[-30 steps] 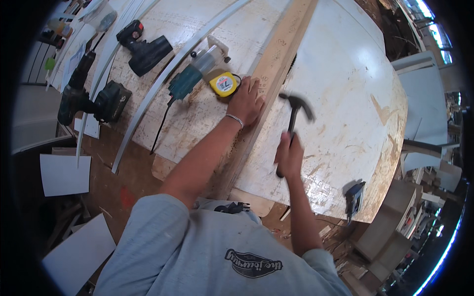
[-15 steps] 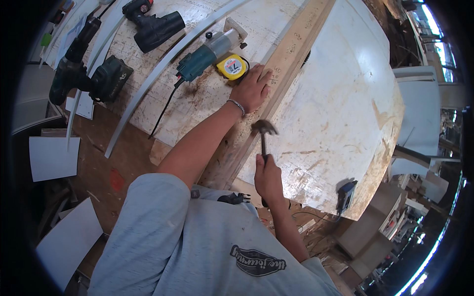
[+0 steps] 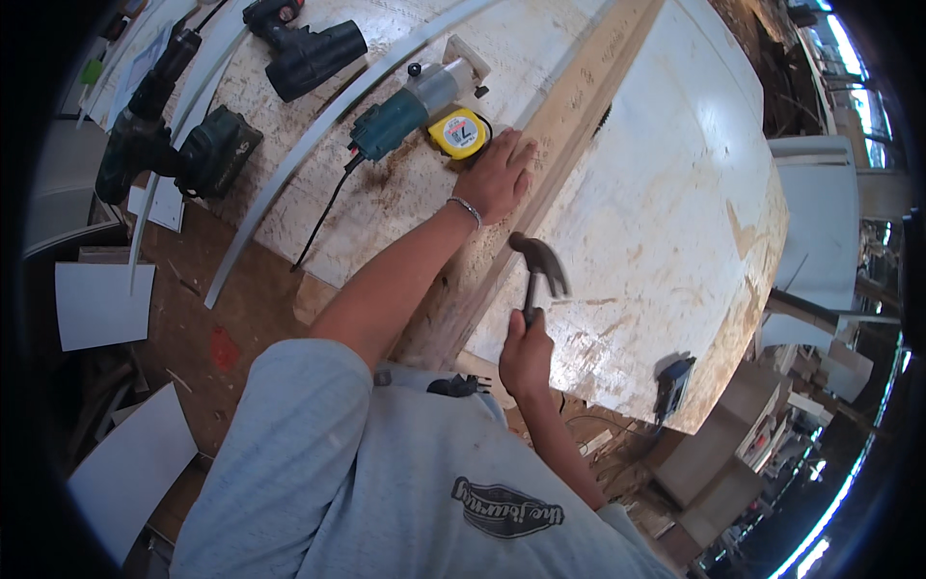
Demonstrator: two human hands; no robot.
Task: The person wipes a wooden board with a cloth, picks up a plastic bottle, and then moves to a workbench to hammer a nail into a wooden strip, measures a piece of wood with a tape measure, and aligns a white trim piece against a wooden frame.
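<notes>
A long wooden board (image 3: 569,111) runs across the white worktable (image 3: 675,222), from near my body to the far edge. My left hand (image 3: 495,181) lies on the board with its fingers stretched out, holding nothing. Beside those fingers sits a yellow tape measure (image 3: 458,133). The fingers of my right hand (image 3: 527,359) wrap around the handle of a claw hammer (image 3: 542,262). Its head is at the board's right side, with the claw turned to the right. Whether the hammer face touches the wood, I cannot tell.
Left of the tape measure lies a green trim router (image 3: 410,108) with its cord. A curved white strip (image 3: 289,159), a black cordless tool (image 3: 313,58) and a dark cordless drill (image 3: 145,145) lie farther left. A small dark device (image 3: 675,386) rests by the right front edge.
The hammer head has swung slightly to the right and its claw now points more toward me. My left hand stays in place on the board.
</notes>
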